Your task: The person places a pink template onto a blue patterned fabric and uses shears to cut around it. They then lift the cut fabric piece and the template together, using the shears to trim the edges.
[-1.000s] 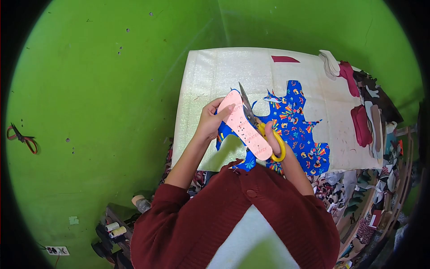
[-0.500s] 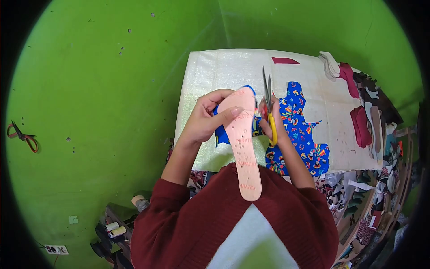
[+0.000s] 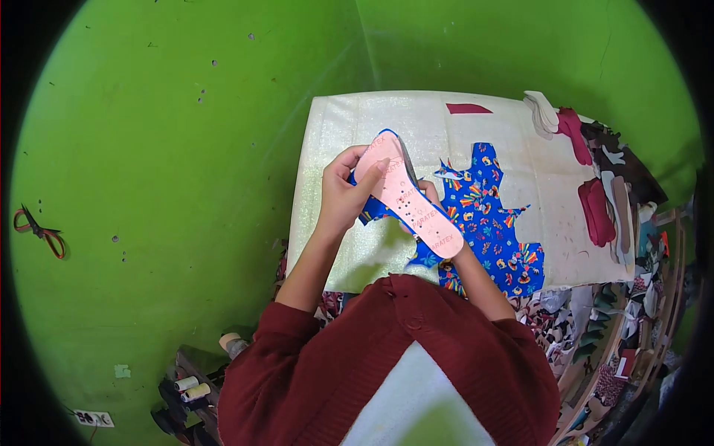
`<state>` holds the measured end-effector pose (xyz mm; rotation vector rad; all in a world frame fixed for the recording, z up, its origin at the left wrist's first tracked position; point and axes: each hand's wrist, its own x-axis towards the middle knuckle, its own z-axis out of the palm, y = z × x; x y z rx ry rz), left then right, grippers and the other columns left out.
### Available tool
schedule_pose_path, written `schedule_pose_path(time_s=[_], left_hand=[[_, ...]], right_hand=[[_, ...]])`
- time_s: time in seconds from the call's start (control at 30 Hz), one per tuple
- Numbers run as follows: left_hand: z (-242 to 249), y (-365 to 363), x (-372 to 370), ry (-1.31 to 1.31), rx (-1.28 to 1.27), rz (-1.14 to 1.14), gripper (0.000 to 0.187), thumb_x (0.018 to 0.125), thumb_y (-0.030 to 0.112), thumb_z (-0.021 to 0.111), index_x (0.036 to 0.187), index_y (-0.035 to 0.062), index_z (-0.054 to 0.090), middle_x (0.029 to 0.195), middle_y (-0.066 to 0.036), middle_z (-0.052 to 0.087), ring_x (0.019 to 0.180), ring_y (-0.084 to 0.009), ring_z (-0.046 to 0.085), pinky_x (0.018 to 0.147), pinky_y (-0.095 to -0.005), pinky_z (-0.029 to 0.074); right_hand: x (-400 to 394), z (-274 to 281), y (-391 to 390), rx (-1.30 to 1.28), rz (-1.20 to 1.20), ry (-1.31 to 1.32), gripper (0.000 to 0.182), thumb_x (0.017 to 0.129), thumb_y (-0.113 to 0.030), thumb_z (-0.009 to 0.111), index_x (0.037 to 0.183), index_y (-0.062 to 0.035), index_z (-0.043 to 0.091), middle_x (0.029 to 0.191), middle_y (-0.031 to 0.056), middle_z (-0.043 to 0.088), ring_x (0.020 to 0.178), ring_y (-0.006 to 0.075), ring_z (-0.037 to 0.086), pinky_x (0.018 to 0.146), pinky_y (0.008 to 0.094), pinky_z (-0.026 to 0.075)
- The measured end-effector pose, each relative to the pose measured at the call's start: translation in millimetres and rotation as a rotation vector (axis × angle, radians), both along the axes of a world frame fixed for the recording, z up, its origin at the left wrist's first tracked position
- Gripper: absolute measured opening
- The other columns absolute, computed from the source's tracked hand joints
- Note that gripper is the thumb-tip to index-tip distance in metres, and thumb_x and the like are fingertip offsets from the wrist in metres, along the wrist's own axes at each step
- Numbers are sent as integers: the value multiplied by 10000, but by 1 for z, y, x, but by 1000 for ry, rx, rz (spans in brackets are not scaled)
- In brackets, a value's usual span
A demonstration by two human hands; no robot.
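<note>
My left hand (image 3: 346, 191) pinches a pink insole (image 3: 407, 196) printed with red lettering and dotted with small holes, thumb on top. It lies tilted, its narrower end toward the lower right. Blue patterned fabric (image 3: 373, 211) shows beneath it and along its edge. Much of my right hand (image 3: 429, 193) is behind the insole, closed on scissors. Only a dark grey strip of the scissors' blade (image 3: 406, 165) shows at the insole's edge; the handles are hidden. A larger blue printed fabric piece (image 3: 492, 223) lies on the table right of my hands.
The white-covered table (image 3: 335, 126) stands against green walls. A dark red scrap (image 3: 468, 108) lies at its back; stacks of dark red cut pieces (image 3: 596, 212) and pale pieces (image 3: 541, 111) lie right. Other scissors (image 3: 39, 232) hang on the left wall. Fabric scraps (image 3: 573, 327) crowd the lower right.
The insole has turned, its lower end swinging up and right. My right hand and the scissors have moved left and down behind it, and the yellow handle is now hidden.
</note>
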<state>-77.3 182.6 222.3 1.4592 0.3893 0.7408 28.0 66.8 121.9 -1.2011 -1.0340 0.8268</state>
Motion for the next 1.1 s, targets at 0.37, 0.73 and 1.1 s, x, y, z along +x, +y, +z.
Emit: schedule_pose_path(time_s=[0.37, 0.73, 1.1], left_hand=[[-23, -11, -7, -16, -226, 5, 138, 765, 77, 600, 837, 7, 506, 748, -35, 562, 649, -52, 523, 578, -182, 430], [-32, -10, -9, -54, -283, 7, 137, 781, 71, 576, 847, 14, 470, 757, -34, 549, 663, -53, 519, 591, -184, 429], [-35, -12, -12, -24, -295, -35, 127, 787, 68, 563, 840, 23, 456, 749, -34, 548, 647, -52, 517, 579, -184, 426]], right_hand=[[-6, 8, -19, 11, 39, -88, 582, 663, -160, 712, 1089, -24, 340, 977, 67, 422, 908, 137, 452, 759, 252, 383], [-13, 6, -28, -148, 74, -92, 636, 638, -224, 724, 1122, -17, 366, 1021, 105, 385, 995, 214, 386, 850, 299, 312], [-11, -20, -22, 19, 37, -165, 646, 653, -258, 715, 1137, -16, 361, 1020, 104, 382, 996, 202, 392, 831, 290, 329]])
